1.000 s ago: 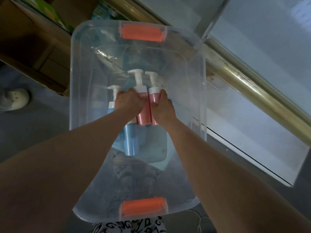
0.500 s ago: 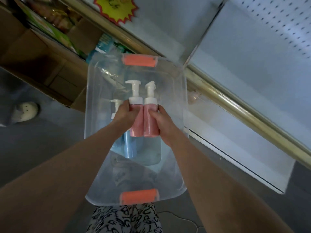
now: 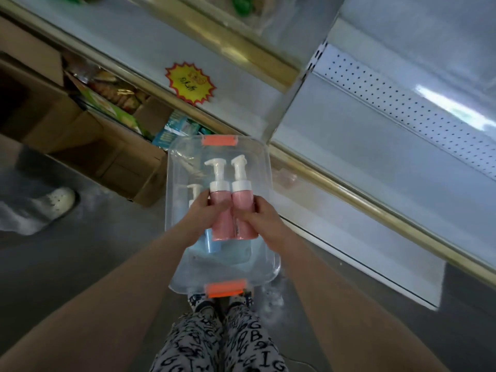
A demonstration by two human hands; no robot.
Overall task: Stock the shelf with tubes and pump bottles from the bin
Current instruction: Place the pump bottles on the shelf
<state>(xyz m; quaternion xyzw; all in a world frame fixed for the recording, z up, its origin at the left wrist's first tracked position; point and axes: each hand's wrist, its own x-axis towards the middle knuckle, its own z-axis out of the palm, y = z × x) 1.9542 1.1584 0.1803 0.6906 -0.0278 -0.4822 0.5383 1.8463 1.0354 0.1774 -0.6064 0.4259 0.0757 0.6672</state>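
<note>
Left hand (image 3: 204, 214) grips the left pink bottle (image 3: 220, 226), right hand (image 3: 261, 229) the right pink bottle (image 3: 243, 205), side by side above the bin (image 3: 269, 183). Smooth sides could slip from the fingers (image 3: 261, 212), or a pump could catch the shelf (image 3: 375, 162).

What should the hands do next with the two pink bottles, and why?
Probably carry them right to the white shelf and stand them up. The left hand grips the left pink bottle, the right hand grips the right pink bottle, both over the clear bin, and that shelf has room.
</note>
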